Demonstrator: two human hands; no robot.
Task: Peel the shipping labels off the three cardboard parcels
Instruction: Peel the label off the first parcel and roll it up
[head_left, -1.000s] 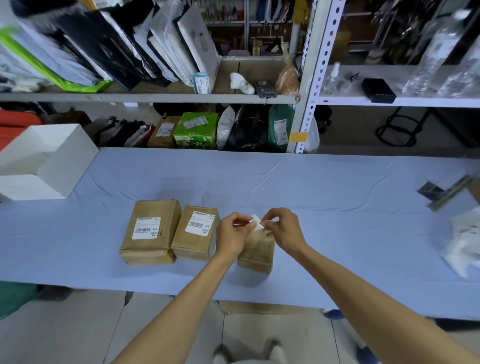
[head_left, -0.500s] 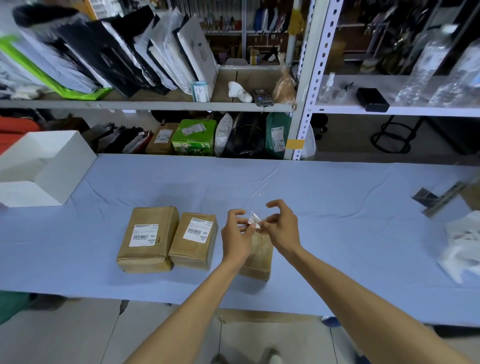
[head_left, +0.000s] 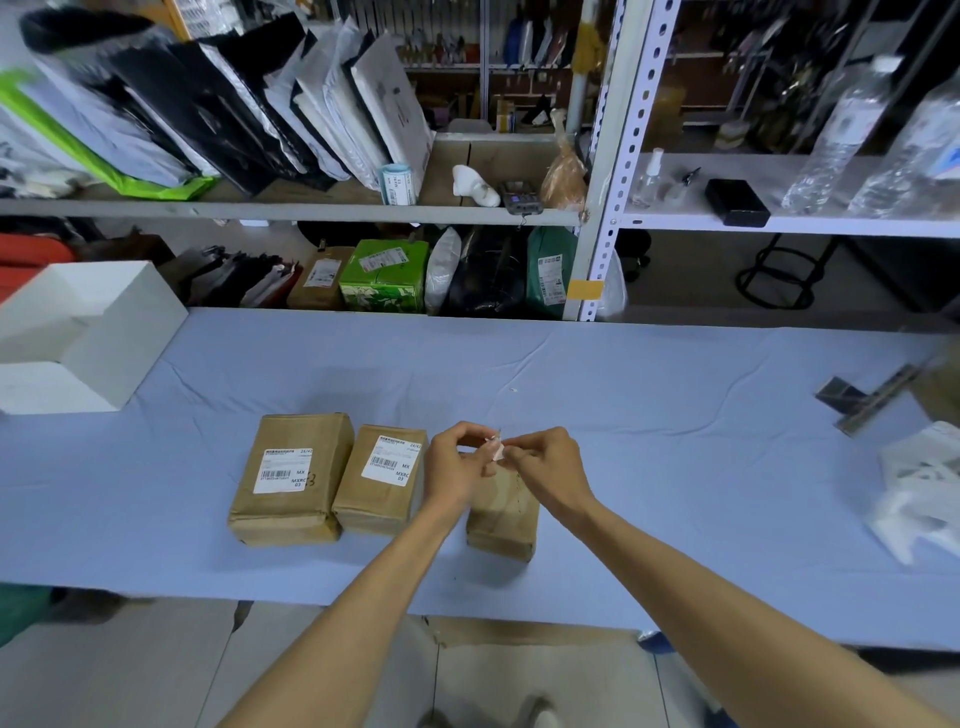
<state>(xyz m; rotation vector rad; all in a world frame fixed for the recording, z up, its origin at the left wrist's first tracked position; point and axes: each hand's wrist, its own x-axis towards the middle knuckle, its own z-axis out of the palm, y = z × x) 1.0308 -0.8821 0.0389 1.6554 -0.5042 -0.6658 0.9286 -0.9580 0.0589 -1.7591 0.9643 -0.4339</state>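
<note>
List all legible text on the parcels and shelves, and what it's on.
"25/42", "MX", "MXRC 03": left parcel label
"24/42", "MX", "MXRC 03": middle parcel label
Barcode digits, other print, shelf package labels: too small or blurred.
Peeled label, pinched between left hand and right hand: unreadable.

Left hand (head_left: 449, 470): bare, uncovered from the knuckles to the wrist.
Right hand (head_left: 550, 467): bare, likewise uncovered to the wrist.
Fingers (head_left: 465, 434): uncovered; the nails are too small to be made out.
Left forearm (head_left: 363, 597): uncovered along the whole length that is seen, down to the lower edge.
Right forearm (head_left: 701, 571): uncovered in the same way.
Shoes (head_left: 537, 714): two light-coloured toe caps are seen at the bottom edge, blurred; their kind cannot be told.
</note>
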